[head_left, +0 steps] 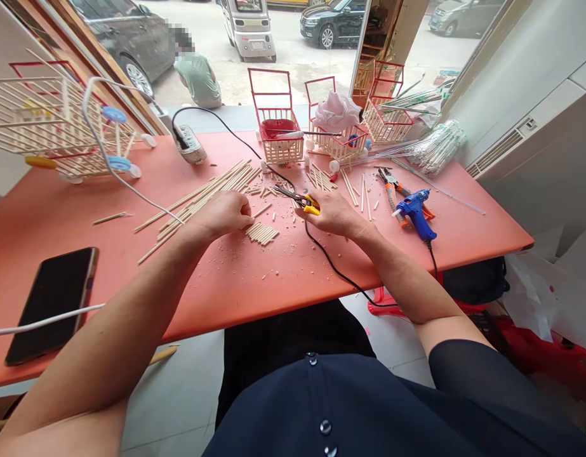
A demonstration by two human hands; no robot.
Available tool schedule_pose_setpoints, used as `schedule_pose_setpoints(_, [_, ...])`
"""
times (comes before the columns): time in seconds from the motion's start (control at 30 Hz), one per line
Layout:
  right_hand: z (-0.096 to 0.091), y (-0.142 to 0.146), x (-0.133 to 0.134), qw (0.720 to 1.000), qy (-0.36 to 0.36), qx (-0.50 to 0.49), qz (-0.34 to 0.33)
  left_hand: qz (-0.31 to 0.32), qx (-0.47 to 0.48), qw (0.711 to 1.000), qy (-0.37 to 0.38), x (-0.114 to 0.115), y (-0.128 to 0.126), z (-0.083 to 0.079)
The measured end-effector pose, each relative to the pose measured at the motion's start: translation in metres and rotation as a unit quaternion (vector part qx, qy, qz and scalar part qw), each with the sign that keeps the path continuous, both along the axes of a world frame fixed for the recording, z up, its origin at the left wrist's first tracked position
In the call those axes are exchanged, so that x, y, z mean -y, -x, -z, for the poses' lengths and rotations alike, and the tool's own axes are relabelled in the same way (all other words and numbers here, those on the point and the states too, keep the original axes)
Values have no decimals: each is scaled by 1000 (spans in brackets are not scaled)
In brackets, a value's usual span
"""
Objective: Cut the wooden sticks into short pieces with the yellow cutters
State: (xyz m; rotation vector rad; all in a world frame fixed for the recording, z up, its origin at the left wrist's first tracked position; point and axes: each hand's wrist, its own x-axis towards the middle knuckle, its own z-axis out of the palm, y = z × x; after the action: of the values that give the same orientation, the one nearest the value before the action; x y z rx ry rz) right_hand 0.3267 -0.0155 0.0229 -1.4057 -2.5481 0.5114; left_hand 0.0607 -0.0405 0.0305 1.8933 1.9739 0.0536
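Note:
My left hand (226, 212) is closed, with the fingertips pinched at the near end of a short wooden stick (263, 210). Just below those fingers a row of short cut sticks (262, 233) lies side by side on the table. My right hand (333, 212) is wrapped round the yellow handles of a pair of pliers (299, 198), whose dark jaws point left, over small stick pieces. Behind my left hand, a bundle of long wooden sticks (197, 202) stretches across the tabletop. Crumbs and offcuts are scattered between both hands.
On the pink table (235, 285) are a blue glue gun (416, 212), orange-handled pliers (392, 187), a phone (54, 298) and a power strip (190, 145). Small stick-built carts (280, 149) stand at the back, a larger cart (59, 127) at left. A black cable (328, 257) crosses the middle.

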Motion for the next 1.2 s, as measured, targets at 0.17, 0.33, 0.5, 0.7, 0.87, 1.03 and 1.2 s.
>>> schedule_pose_setpoints(0.17, [1,-1,0,1000,3,-4,1,10,-30,999,2,-3,1,3])
schedule_pose_setpoints(0.33, [2,0,-1,1000,2,-3,0,18,-58,998,4,-6,2,6])
schedule_pose_setpoints(0.5, [3,1,0,1000,3,3,3,33,-90,995,15,-8,3,7])
schedule_pose_setpoints(0.7, [7,1,-2,1000,-4,-5,-4,38,-126,991,21,-9,3,15])
schedule_pose_setpoints(0.87, [9,1,-4,1000,-6,-6,-4,29,-120,992,-1,-3,7,20])
schedule_pose_setpoints(1.03, [9,0,-4,1000,-7,-13,-9,-47,89,991,-85,8,16,19])
schedule_pose_setpoints(1.2, [10,-1,-5,1000,-3,-26,-8,-136,345,926,-71,11,18,27])
